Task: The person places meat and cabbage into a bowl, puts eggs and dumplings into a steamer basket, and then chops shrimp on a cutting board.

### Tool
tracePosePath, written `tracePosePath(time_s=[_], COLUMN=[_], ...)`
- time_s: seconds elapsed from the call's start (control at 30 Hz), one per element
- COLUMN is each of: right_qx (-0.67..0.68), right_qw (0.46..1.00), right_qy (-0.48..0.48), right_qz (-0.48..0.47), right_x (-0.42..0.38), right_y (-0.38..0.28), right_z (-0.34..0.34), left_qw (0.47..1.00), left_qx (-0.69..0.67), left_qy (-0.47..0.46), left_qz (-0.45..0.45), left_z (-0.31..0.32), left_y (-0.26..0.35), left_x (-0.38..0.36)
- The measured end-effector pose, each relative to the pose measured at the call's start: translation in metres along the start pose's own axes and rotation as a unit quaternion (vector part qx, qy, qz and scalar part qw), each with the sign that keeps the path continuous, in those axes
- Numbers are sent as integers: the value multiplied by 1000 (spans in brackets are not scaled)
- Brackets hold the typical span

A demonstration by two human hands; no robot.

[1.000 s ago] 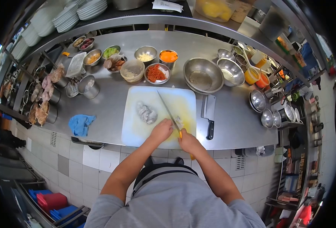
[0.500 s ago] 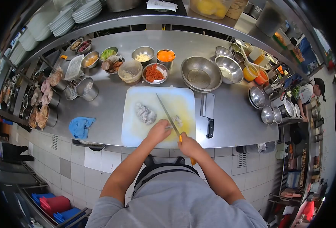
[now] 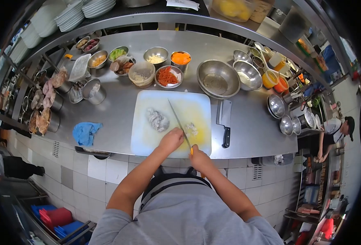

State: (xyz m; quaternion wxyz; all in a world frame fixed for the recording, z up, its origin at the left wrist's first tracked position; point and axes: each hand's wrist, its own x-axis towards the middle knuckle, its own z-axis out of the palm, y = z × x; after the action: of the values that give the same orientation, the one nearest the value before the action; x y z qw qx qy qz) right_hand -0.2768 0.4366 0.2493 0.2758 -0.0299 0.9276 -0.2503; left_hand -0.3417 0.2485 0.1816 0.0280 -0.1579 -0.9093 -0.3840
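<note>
My right hand (image 3: 199, 159) is wrapped round the yellow handle of a long kitchen knife (image 3: 178, 118), its blade pointing away across a white cutting board (image 3: 148, 143). Close against the left side of the blade, my left hand (image 3: 172, 139) is closed with curled fingers; whatever lies under the fingertips is hidden. A pale grey, wet-looking lump of food (image 3: 158, 120) rests on the board's left half. Small chopped pale pieces (image 3: 191, 129) lie right of the blade, where the board is stained yellow. A cleaver (image 3: 224, 118) with a black handle lies beside the board.
Behind the board stand a bowl of shredded carrot (image 3: 167, 76), a plastic tub (image 3: 141, 74) and large metal bowls (image 3: 218, 77). A blue cloth (image 3: 86, 133) lies near the left front edge. Raw meat (image 3: 49, 96) hangs over containers at left. Another person (image 3: 333, 130) stands far right.
My left hand has closed up more, and the greyish strip seen under its fingers is hidden now. The knife has shifted slightly left. The view has tilted a little.
</note>
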Motion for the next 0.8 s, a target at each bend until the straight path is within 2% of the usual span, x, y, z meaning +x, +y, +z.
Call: tracePosePath(time_s=[0.1,0.17,0.2,0.3,0.47,0.6,0.8], right_qx=[11,6,7,-10,12,-2,4], right_qw=[1000,998,998,1000,1000,998,1000], right_qy=[28,36,36,-11,23,28,-2], right_qz=[7,-55,-55,-27,8,-50,5], right_x=[20,34,28,5,11,25,1], right_y=[-6,-1,-1,-1,-6,-3,-10], right_z=[3,-3,-8,-14,10,-3,11], left_qw=[1000,999,999,999,999,998,999], left_qx=[-5,-11,-20,-30,-13,-15,-12], left_qy=[-18,-29,-28,-22,-20,-33,-8], left_qz=[17,36,31,19,25,46,39], left_z=[-6,-9,-10,-14,-14,-16,-11], left_y=[-1,-3,-3,-5,-4,-10,-10], left_x=[2,-2,-3,-5,-7,-10,-11])
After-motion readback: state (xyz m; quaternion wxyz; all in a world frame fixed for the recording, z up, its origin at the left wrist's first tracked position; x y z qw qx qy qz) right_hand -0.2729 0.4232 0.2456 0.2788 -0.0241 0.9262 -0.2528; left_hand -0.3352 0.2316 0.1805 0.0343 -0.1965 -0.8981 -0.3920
